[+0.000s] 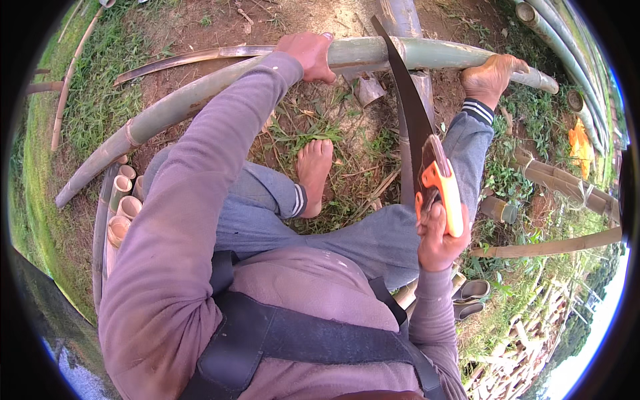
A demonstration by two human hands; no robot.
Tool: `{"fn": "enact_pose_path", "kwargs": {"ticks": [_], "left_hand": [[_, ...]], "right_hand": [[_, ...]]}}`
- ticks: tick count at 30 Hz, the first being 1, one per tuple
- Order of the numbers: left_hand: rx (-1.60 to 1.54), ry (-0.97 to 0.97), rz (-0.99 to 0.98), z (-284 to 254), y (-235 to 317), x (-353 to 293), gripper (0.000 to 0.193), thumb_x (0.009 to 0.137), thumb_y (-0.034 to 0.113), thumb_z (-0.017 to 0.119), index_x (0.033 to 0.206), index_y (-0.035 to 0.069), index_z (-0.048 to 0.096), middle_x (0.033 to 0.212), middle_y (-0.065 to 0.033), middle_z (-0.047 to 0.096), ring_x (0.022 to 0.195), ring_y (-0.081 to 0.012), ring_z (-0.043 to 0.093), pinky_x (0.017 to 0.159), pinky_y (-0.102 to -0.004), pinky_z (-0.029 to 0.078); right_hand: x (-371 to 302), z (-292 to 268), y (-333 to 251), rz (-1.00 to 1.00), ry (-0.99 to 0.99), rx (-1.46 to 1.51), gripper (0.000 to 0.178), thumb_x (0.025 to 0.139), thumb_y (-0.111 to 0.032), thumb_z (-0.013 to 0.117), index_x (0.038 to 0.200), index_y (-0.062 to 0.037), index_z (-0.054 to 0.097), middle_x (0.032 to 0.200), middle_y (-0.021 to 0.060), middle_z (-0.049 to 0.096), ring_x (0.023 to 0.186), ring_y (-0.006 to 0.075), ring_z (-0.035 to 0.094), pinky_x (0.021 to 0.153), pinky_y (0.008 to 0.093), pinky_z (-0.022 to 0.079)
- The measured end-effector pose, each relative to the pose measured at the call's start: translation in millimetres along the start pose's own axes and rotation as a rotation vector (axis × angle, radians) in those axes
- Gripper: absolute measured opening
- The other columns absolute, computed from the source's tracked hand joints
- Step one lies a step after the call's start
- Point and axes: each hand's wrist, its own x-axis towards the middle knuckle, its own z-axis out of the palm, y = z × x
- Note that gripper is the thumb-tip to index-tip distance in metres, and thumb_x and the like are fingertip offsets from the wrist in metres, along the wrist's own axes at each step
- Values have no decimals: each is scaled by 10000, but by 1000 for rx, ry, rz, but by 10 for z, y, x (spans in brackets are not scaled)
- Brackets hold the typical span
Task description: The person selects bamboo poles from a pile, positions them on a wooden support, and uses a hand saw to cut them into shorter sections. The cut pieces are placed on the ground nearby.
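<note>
A long green bamboo pole (453, 53) lies crosswise in front of me, over another bamboo length (408, 127) that runs away from me. My left hand (308, 57) grips the pole left of the middle. In my right hand (441, 243) is a handsaw (408, 100) with a dark blade and an orange handle. Its blade lies across the pole near a pale ring, with the tip past the far side. How deep the teeth sit cannot be told. My right foot (490, 79) presses on the pole's right part; my left foot (315, 175) stands on the ground.
Short cut bamboo pieces (122, 193) stand by my left side. More bamboo poles (560, 47) lie at the far right, near an orange cloth or bag (581, 148). A tied bamboo bundle (567, 183), dark shoes (472, 291) and split scraps (527, 340) are at right.
</note>
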Motion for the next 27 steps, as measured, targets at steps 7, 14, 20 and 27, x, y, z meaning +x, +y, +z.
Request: {"fn": "enact_pose_path", "kwargs": {"ticks": [7,14,20,27], "left_hand": [[6,-64,5,26,162,56,804,737,511,833,1383,80,624,1120,-184,769,1051,-375,750,949,-491,594],[22,-36,-22,-8,-11,57,860,724,519,840,1432,89,610,1123,-186,768,1047,-377,748,949,-488,594],[26,-54,23,29,115,141,889,714,512,842,1442,65,594,1081,-189,773,1020,-375,755,916,-483,605],[-3,-23,26,-40,126,67,854,719,506,838,1399,44,605,1064,-191,772,1015,-374,755,924,-491,597]], "right_hand": [[847,483,195,-17,18,56,211,1046,-191,720,1030,4,642,696,7,634,581,51,582,492,234,453],[648,398,-78,-15,21,-86,177,1023,-140,736,1041,17,658,754,15,667,609,50,590,557,247,478],[-114,-94,-53,20,62,-46,179,1029,-126,708,1076,32,638,795,68,694,653,80,655,650,236,552],[1448,899,263,-139,59,-106,209,1002,-149,769,1032,41,690,813,40,719,722,59,644,640,245,517]]}}
